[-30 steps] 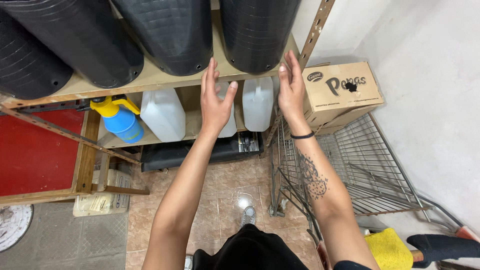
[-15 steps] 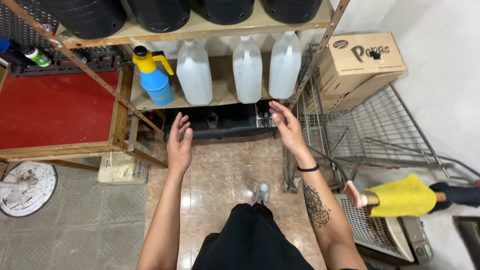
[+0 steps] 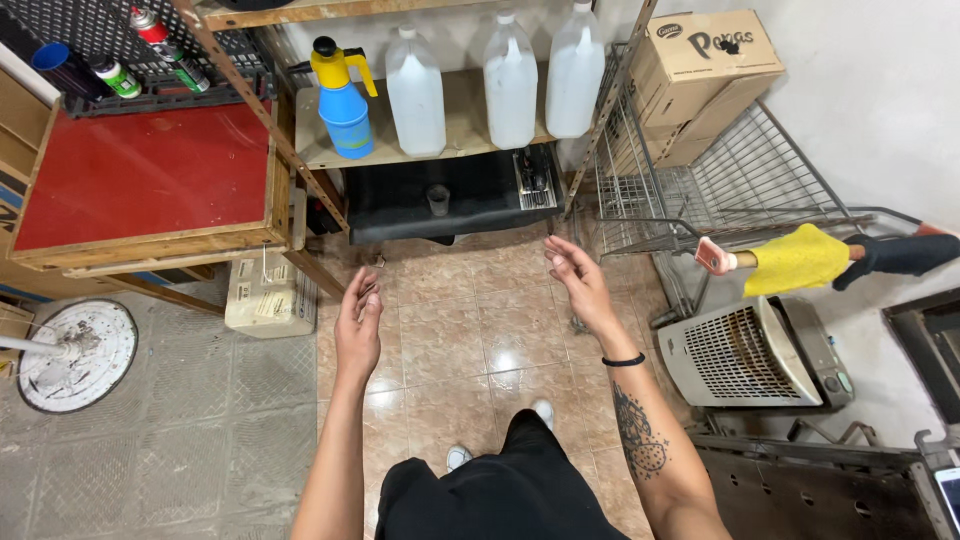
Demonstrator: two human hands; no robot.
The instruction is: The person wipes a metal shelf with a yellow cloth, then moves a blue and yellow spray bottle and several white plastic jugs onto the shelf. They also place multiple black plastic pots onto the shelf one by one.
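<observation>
Both hands hang empty over the tiled floor point(image 3: 440, 340): the left hand point(image 3: 357, 325) loosely open with fingers slightly curled, the right hand point(image 3: 577, 283) spread wider, palm up. Three pale jugs point(image 3: 510, 80) stand well apart from them on the low shelf point(image 3: 400, 155), beside a blue sprayer point(image 3: 345, 105).

left hand point(image 3: 358, 325), right hand point(image 3: 577, 282), empty, apart
</observation>
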